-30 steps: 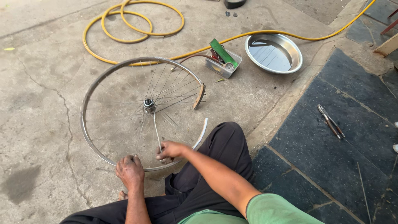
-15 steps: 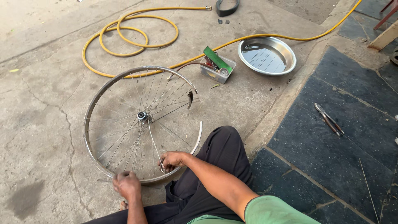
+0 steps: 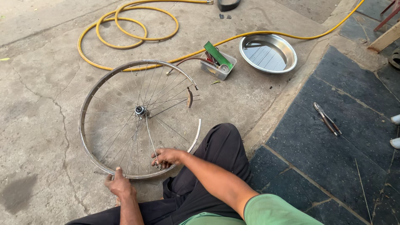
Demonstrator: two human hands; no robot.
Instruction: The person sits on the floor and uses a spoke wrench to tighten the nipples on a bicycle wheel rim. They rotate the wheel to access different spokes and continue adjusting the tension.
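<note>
Since a moment ago our right hand (image 3: 166, 157) has slid down from the middle of the spokes to the near rim, and the view has tipped so the wheel sits lower and more to the left.

We hold our left hand (image 3: 120, 185) flat at the nearest edge of the bicycle wheel (image 3: 137, 118), fingers spread and bent over the metal rim, pressing rather than gripping. Our right forearm comes in from the lower right across a dark trouser knee; that hand is curled, fingertips pinched together on a thin spoke just inside the rim.

We see the wheel lying flat on cracked, grey concrete: a bare steel hoop, dull and scuffed, broken open on its right side, with fine wire spokes fanning from a small shiny hub.

Further out, to the right on dark stone slabs, lie long-handled pliers (image 3: 327, 118). Beyond the wheel stands a small clear plastic box (image 3: 218, 63) of odds and ends, beside it a round, polished metal bowl (image 3: 268, 53). Farthest off, a yellow rubber hose (image 3: 125, 26) loops in loose coils.
</note>
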